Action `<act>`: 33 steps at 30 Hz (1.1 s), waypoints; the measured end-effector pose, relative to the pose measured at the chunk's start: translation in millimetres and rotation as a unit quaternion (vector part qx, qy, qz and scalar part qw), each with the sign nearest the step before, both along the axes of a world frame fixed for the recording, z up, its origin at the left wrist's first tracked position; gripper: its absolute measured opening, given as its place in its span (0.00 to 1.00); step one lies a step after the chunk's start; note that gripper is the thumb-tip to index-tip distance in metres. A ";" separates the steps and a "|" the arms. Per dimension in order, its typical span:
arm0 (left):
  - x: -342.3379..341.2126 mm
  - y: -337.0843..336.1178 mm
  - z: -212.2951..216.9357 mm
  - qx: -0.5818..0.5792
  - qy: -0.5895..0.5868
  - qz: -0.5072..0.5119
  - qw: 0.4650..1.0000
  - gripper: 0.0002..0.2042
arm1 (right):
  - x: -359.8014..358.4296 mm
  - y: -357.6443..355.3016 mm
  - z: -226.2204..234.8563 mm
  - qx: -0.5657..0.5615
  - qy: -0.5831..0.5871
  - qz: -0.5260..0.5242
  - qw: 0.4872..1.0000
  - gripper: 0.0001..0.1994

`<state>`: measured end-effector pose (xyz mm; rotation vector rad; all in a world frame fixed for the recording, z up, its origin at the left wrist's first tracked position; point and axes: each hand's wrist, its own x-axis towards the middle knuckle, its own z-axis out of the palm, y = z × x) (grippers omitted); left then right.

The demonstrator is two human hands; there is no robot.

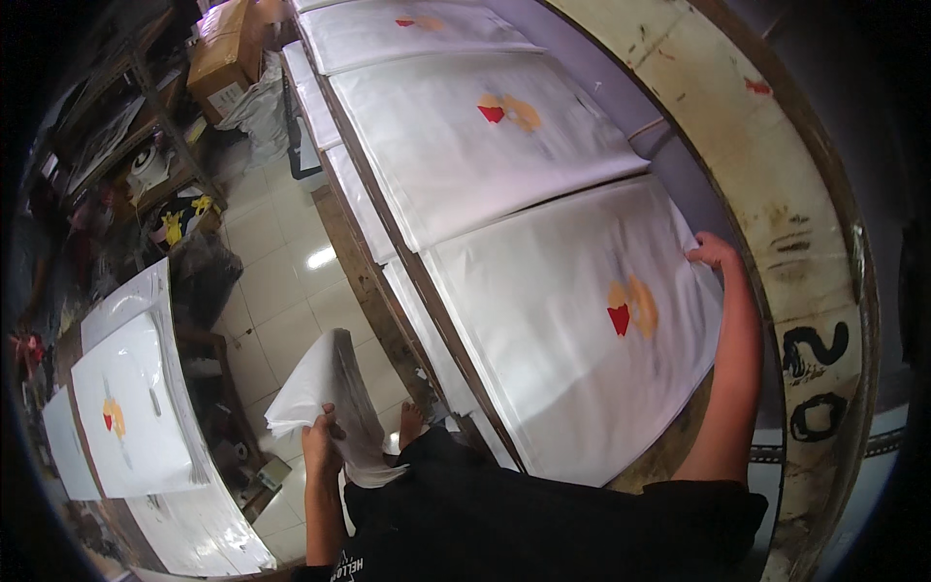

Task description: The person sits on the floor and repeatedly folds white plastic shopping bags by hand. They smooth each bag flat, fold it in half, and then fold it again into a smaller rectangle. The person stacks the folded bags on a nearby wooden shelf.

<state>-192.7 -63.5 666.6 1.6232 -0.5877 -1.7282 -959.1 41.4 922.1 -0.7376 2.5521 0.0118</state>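
My left hand is closed round a bundle of thin white sheets, which folds over and hangs down by my side. On the long table to the right, my right hand pinches the far right edge of a white sheet printed with a red and orange motif. That sheet lies flat, with a soft sheen and slight ripples near the pinched edge. Whatever is between the right fingertips besides this edge is hidden.
Beyond it lies another printed white sheet, then one more. A curved, stained beige board runs along the right. At left, a low table carries stacked printed sheets. Cardboard boxes and cluttered shelves stand behind the tiled floor.
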 end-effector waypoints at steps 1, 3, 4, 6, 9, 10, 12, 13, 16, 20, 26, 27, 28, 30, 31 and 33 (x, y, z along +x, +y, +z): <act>-2.1 0.8 -3.1 0.005 0.004 -0.008 1.000 0.14 | -9.0 8.8 1.2 -0.006 0.027 0.012 1.000 0.32; -7.4 3.2 2.6 0.007 0.010 -0.002 1.000 0.14 | -14.0 18.3 -0.6 -0.015 0.075 0.046 0.996 0.32; -5.8 2.9 3.1 0.010 0.007 -0.006 1.000 0.15 | -10.3 21.0 -1.6 -0.027 0.052 0.035 0.998 0.32; -1.7 4.0 3.2 0.015 0.001 -0.010 1.000 0.15 | 0.6 19.0 3.6 -0.052 0.005 0.017 0.998 0.32; 2.8 6.7 1.3 0.019 -0.006 0.003 1.000 0.15 | 5.2 18.1 -0.8 -0.047 0.090 0.036 0.994 0.35; 3.5 7.7 0.2 0.017 0.001 0.003 1.000 0.15 | 4.2 20.8 -4.7 -0.047 0.140 0.041 0.988 0.35; 5.8 8.5 -1.3 0.010 0.014 0.001 1.000 0.15 | 1.5 20.3 -5.6 -0.058 0.152 0.063 0.985 0.35; 7.5 9.3 -1.4 0.005 0.014 0.001 1.000 0.15 | 4.3 18.9 -5.5 -0.065 0.158 0.073 0.983 0.35; 7.4 12.3 -1.6 -0.001 0.018 -0.006 1.000 0.14 | -1.0 32.5 -12.9 -0.119 0.185 0.091 0.971 0.36; 8.7 11.5 2.2 0.012 0.005 -0.006 1.000 0.14 | 34.1 21.4 29.0 -0.139 -0.053 0.107 0.983 0.35; 14.6 9.4 -8.8 0.025 0.040 -0.016 0.999 0.13 | 117.1 14.5 59.4 -0.259 -0.125 -0.044 0.957 0.23; 14.9 9.2 -9.8 0.025 0.047 -0.019 0.998 0.13 | 121.0 15.4 65.5 -0.257 -0.136 -0.021 0.957 0.21; 15.8 8.6 -11.2 0.026 0.057 -0.027 0.998 0.13 | 128.2 17.2 71.8 -0.249 -0.140 -0.012 0.958 0.20; 19.1 7.2 -13.5 0.028 0.077 -0.043 0.996 0.13 | 150.4 18.5 87.7 -0.227 -0.141 -0.012 0.964 0.19; 21.6 5.2 -6.9 0.025 0.078 -0.057 0.995 0.13 | 163.0 16.5 86.0 -0.229 -0.144 -0.007 0.963 0.19; 25.8 2.8 10.3 0.020 0.080 -0.084 0.993 0.12 | 192.9 15.8 83.8 -0.247 -0.145 0.013 0.958 0.20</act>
